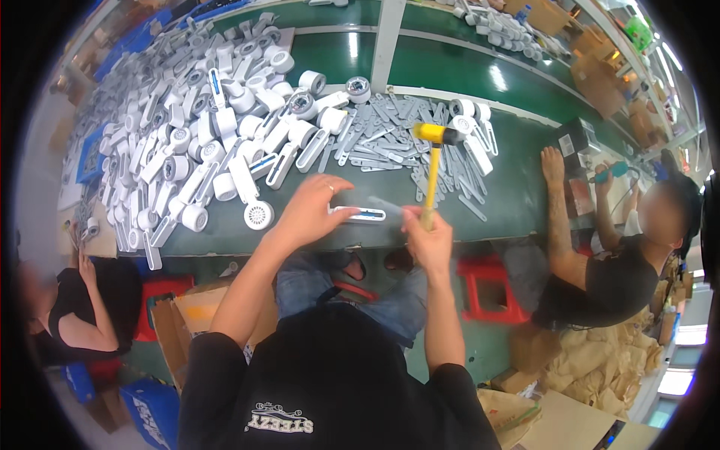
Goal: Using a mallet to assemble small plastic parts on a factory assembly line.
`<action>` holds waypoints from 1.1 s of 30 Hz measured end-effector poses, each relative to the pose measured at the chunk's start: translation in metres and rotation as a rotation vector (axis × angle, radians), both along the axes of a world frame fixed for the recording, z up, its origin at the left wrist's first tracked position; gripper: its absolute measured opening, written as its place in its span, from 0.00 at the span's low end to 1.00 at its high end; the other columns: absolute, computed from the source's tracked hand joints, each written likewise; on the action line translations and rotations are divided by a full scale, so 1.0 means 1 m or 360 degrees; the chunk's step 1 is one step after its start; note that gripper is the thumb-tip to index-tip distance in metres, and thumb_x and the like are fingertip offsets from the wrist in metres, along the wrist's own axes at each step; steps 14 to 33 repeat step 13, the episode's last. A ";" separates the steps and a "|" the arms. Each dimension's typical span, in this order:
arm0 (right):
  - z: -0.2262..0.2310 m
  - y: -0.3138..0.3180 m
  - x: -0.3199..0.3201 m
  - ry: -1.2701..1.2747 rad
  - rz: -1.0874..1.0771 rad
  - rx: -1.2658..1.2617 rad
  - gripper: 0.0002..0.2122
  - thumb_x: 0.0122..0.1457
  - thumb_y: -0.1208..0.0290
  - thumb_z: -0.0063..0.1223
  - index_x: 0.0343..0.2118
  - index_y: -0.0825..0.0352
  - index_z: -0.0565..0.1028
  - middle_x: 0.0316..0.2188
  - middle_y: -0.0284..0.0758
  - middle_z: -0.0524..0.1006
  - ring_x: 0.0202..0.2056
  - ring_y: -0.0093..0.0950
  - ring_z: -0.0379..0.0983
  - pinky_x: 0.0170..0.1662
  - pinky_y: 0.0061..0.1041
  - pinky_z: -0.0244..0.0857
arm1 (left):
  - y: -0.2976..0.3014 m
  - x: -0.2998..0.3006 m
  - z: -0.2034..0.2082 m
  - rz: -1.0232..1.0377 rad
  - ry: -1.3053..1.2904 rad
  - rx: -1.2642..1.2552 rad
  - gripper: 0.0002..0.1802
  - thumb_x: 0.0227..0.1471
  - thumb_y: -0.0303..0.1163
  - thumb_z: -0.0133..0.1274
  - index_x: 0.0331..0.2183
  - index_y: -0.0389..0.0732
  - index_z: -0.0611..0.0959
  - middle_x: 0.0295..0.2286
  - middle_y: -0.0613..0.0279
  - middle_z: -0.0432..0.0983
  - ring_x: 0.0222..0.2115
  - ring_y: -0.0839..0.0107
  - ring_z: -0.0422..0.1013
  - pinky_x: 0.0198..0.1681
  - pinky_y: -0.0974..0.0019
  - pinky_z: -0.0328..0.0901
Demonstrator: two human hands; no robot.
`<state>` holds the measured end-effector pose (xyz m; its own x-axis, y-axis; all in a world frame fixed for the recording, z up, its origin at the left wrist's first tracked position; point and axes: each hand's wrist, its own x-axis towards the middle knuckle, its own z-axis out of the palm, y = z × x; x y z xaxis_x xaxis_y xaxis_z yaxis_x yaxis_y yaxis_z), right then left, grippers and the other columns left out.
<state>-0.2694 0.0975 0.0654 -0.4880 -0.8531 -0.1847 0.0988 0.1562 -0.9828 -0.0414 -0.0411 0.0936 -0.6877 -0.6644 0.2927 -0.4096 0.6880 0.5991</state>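
My left hand (306, 213) curls over a white handled device (369, 216) just above the near edge of the table. Its thumb rests on the handle, while the index finger arches clear of it. A blue part shows in the handle's open slot; the device's other end is hidden under my palm. A hammer (431, 180) with a yellow handle and a yellow-and-black head stands upright in my right hand (427, 234), whose fingers wrap its lower end. From the same hand's fingertips a blurred grey strip (386, 205) reaches over the device.
White round-headed devices (202, 142) lie heaped at the left. Loose grey strips (390, 124) spread behind my hands. A person (615, 255) at the right works with a teal tool (611, 172); another person (86, 307) sits at the left. Red stools (491, 289) stand below the table.
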 end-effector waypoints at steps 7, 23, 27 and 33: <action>-0.001 0.009 -0.015 -0.0053 0.0018 0.0122 0.12 0.68 0.68 0.63 0.46 0.71 0.82 0.24 0.31 0.79 0.13 0.13 0.62 0.15 0.17 0.53 | -0.009 0.003 -0.047 -0.0116 0.0003 -0.0271 0.21 0.46 0.41 0.71 0.43 0.44 0.91 0.35 0.61 0.81 0.47 0.60 0.75 0.68 0.46 0.60; -0.019 -0.030 0.013 0.0203 0.0255 0.0214 0.10 0.68 0.67 0.62 0.48 0.66 0.83 0.22 0.25 0.75 0.14 0.12 0.61 0.15 0.18 0.52 | -0.008 0.005 -0.053 -0.0002 0.0164 0.0089 0.39 0.47 0.40 0.73 0.60 0.47 0.79 0.40 0.61 0.84 0.55 0.51 0.71 0.66 0.48 0.62; -0.019 -0.030 0.013 0.0203 0.0255 0.0214 0.10 0.68 0.67 0.62 0.48 0.66 0.83 0.22 0.25 0.75 0.14 0.12 0.61 0.15 0.18 0.52 | -0.008 0.005 -0.053 -0.0002 0.0164 0.0089 0.39 0.47 0.40 0.73 0.60 0.47 0.79 0.40 0.61 0.84 0.55 0.51 0.71 0.66 0.48 0.62; -0.019 -0.030 0.013 0.0203 0.0255 0.0214 0.10 0.68 0.67 0.62 0.48 0.66 0.83 0.22 0.25 0.75 0.14 0.12 0.61 0.15 0.18 0.52 | -0.008 0.005 -0.053 -0.0002 0.0164 0.0089 0.39 0.47 0.40 0.73 0.60 0.47 0.79 0.40 0.61 0.84 0.55 0.51 0.71 0.66 0.48 0.62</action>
